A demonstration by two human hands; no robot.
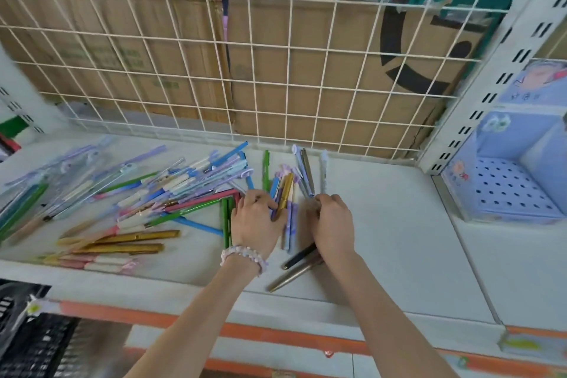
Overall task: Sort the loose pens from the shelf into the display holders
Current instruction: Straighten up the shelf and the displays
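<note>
Left hand: the left hand [256, 219] is at the centre of the frame, palm down on the shelf, with a beaded bracelet [244, 256] on the wrist; its fingers are curled around a gold pen [283, 196] that lies among a small group of lilac and blue pens just to its right
Right hand: the right hand [333, 224] is just right of the left one, apart from it; its curled fingers pinch the lower ends of a few thin pens [306, 173], grey, brownish and pale blue, which fan upward toward the wire grid
Under the right wrist: a black pen [299, 256] and a bronze pen [291, 276] lie slanted on the shelf, their upper ends hidden by the hand
Loose pens: a big pile of loose pens [171, 190] covers the left half of the shelf, in blue, green, pink, lilac and white, lying in all directions; several are blurred at the far left
Gold pens: two gold pens [129, 242] lie nearly parallel at the lower left of the pile, near the front edge
Green pens: two green pens [226, 221] lie upright in the frame, touching the left side of the left hand
Shelf: the white shelf [399, 224] has an orange strip along its front edge, at the bottom of the frame
Display holder: a lilac display holder [509, 181] with a perforated insert stands at the right edge of the frame, well apart from both hands; no pen is seen in it
Behind: a white wire grid [245, 64] closes the back of the shelf, with cardboard boxes [159, 49] behind it
</note>
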